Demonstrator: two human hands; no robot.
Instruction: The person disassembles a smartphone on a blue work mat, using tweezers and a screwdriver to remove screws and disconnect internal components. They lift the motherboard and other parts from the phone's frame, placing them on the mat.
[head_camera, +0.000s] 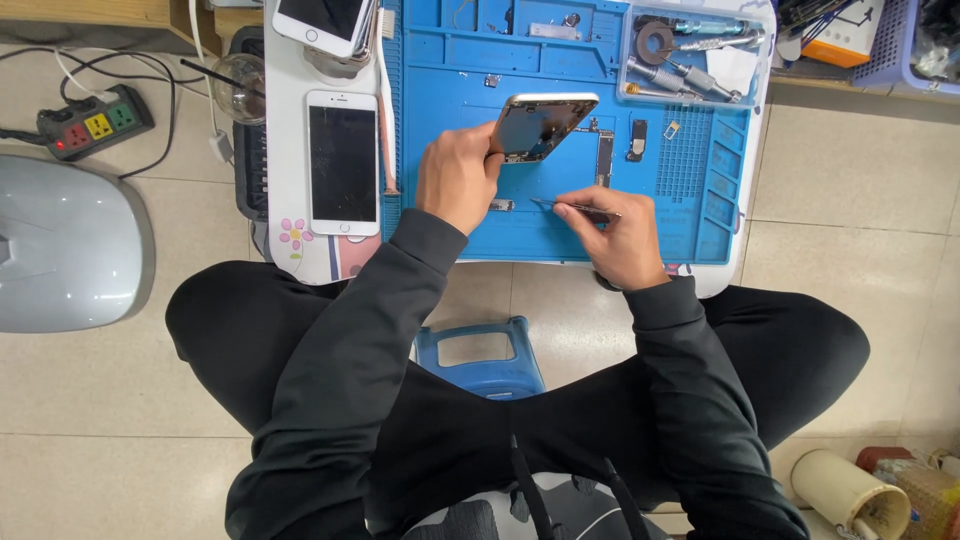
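Tilting an opened phone shell up off the blue work mat, the left hand has its fingers clamped on the shell's near-left edge, seemingly to turn the inside toward the person. The right hand has its fingers pinched together on slim tweezers, tip lying low on the mat near a small loose part. A white phone lies face-up left of the mat on the table, a tool tray sits at the far right, and small removed parts dot the mat beside the shell.
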